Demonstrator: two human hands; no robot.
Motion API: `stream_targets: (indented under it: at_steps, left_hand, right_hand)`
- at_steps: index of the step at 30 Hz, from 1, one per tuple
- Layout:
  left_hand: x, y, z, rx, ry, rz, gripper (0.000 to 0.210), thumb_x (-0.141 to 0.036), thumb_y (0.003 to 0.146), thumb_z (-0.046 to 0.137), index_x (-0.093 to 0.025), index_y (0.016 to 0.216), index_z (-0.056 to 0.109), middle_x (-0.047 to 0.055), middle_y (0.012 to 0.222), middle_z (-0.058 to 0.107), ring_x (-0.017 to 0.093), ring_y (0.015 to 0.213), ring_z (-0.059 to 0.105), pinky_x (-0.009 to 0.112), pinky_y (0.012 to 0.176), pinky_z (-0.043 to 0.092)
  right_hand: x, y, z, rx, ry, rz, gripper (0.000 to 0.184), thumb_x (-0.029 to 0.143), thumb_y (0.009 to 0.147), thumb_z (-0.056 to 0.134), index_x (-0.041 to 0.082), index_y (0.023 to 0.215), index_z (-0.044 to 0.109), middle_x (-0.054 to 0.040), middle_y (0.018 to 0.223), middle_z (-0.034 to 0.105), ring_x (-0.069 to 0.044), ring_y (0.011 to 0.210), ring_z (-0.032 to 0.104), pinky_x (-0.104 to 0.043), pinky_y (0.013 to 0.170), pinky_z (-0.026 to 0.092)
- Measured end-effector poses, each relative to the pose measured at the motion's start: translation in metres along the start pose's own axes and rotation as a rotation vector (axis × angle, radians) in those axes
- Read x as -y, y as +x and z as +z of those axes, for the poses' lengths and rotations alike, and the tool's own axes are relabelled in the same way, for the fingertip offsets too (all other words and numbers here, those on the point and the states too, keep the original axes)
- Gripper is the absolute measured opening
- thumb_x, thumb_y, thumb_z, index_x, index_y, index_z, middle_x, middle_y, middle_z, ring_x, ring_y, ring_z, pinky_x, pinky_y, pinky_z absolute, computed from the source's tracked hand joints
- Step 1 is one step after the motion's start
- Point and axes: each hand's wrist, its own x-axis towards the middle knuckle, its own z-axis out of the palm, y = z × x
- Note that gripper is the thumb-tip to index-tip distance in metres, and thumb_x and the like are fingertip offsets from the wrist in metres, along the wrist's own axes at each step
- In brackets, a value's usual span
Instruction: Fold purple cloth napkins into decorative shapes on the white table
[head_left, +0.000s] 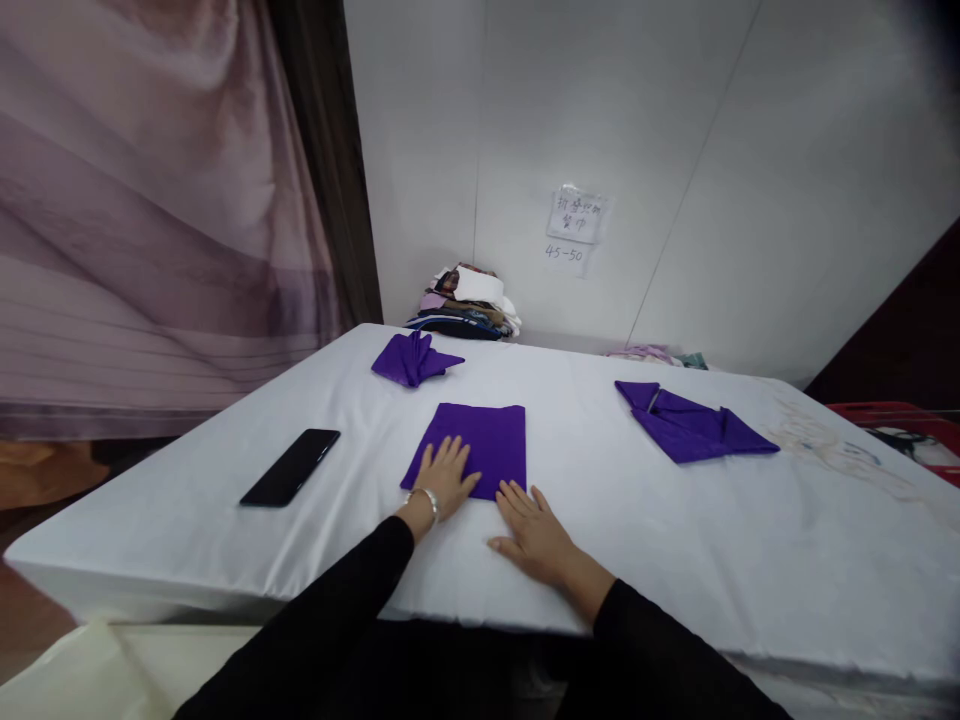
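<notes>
A purple cloth napkin, folded to a flat rectangle, lies on the white-covered table in front of me. My left hand rests flat on its near left corner, fingers spread, a silver bracelet on the wrist. My right hand lies palm down on the tablecloth, its fingertips at the napkin's near right edge. Neither hand grips anything.
A folded purple napkin sits at the far left and another, loosely folded one at the right. A black phone lies at the left. A pile of clothes is against the back wall, a red bin beyond the right edge.
</notes>
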Motion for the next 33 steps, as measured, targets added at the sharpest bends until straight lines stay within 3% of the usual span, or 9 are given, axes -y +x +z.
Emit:
stream_targets:
  at_steps: [3, 5, 9, 13, 16, 19, 26, 33]
  left_hand:
    - [-0.037, -0.002, 0.004, -0.002, -0.064, 0.175, 0.055, -0.045, 0.089, 0.026, -0.018, 0.137, 0.033, 0.008, 0.147, 0.025, 0.023, 0.137, 0.015, 0.047, 0.11, 0.011]
    - [-0.054, -0.002, 0.009, -0.003, -0.102, 0.243, 0.053, -0.041, 0.09, 0.025, -0.019, 0.137, 0.032, 0.007, 0.148, 0.024, 0.022, 0.137, 0.016, 0.046, 0.11, 0.013]
    - [-0.064, -0.002, 0.02, 0.011, -0.149, 0.315, 0.057, -0.047, 0.089, 0.025, -0.019, 0.138, 0.03, 0.009, 0.149, 0.022, 0.024, 0.137, 0.015, 0.049, 0.109, 0.012]
    - [-0.063, -0.003, 0.024, 0.033, -0.178, 0.36, 0.066, -0.058, 0.086, 0.024, -0.02, 0.139, 0.028, 0.01, 0.146, 0.028, 0.026, 0.136, 0.016, 0.052, 0.109, 0.007]
    - [-0.063, -0.004, 0.024, 0.064, -0.194, 0.346, 0.069, -0.062, 0.084, 0.025, -0.019, 0.139, 0.031, 0.011, 0.144, 0.031, 0.028, 0.135, 0.018, 0.052, 0.109, 0.007]
    - [-0.063, -0.004, 0.024, 0.079, -0.218, 0.336, 0.071, -0.064, 0.083, 0.026, -0.02, 0.139, 0.029, 0.01, 0.144, 0.033, 0.028, 0.135, 0.019, 0.052, 0.109, 0.007]
    - [-0.063, -0.005, 0.021, 0.097, -0.246, 0.357, 0.073, -0.066, 0.082, 0.025, -0.021, 0.14, 0.027, 0.01, 0.147, 0.024, 0.027, 0.137, 0.011, 0.052, 0.109, 0.005]
    - [-0.061, -0.01, 0.012, 0.143, -0.29, 0.397, 0.067, -0.067, 0.081, 0.029, -0.031, 0.138, 0.029, 0.008, 0.15, 0.018, 0.032, 0.137, 0.006, 0.059, 0.107, 0.005]
  right_hand:
    - [-0.017, -0.001, 0.003, -0.086, 0.137, 0.002, 0.059, 0.053, 0.088, 0.037, 0.021, 0.137, 0.036, -0.01, 0.144, 0.032, -0.023, 0.134, 0.023, -0.049, 0.109, 0.013]
    - [-0.034, 0.0, 0.001, -0.213, 0.219, 0.081, 0.05, 0.049, 0.089, 0.034, 0.023, 0.131, 0.044, -0.0086, 0.14, 0.039, -0.022, 0.131, 0.031, -0.048, 0.108, 0.018]
    - [-0.059, 0.012, -0.019, -0.407, 0.24, 0.267, 0.053, 0.049, 0.091, 0.026, 0.021, 0.131, 0.046, -0.0074, 0.138, 0.042, -0.019, 0.13, 0.032, -0.042, 0.109, 0.019]
    - [-0.05, 0.048, -0.035, -0.265, 0.182, 0.16, 0.057, 0.051, 0.091, 0.024, 0.022, 0.139, 0.032, -0.0049, 0.146, 0.027, -0.018, 0.135, 0.019, -0.04, 0.11, 0.015]
    - [-0.04, 0.081, -0.034, -0.053, 0.124, 0.013, 0.06, 0.053, 0.09, 0.025, 0.022, 0.142, 0.022, -0.0053, 0.15, 0.016, -0.019, 0.137, 0.011, -0.041, 0.11, 0.012]
    - [-0.045, 0.109, -0.028, 0.064, 0.056, -0.007, 0.064, 0.058, 0.089, 0.021, 0.022, 0.143, 0.021, -0.006, 0.15, 0.015, -0.02, 0.138, 0.008, -0.042, 0.11, 0.007]
    - [-0.083, 0.15, -0.033, 0.033, -0.115, 0.032, 0.071, 0.065, 0.086, 0.015, 0.022, 0.142, 0.024, -0.0057, 0.15, 0.015, -0.023, 0.137, 0.007, -0.043, 0.109, 0.003]
    - [-0.114, 0.184, -0.04, 0.039, -0.13, 0.119, 0.079, 0.072, 0.081, 0.01, 0.024, 0.142, 0.022, -0.0059, 0.151, 0.011, -0.025, 0.138, 0.003, -0.045, 0.108, 0.001]
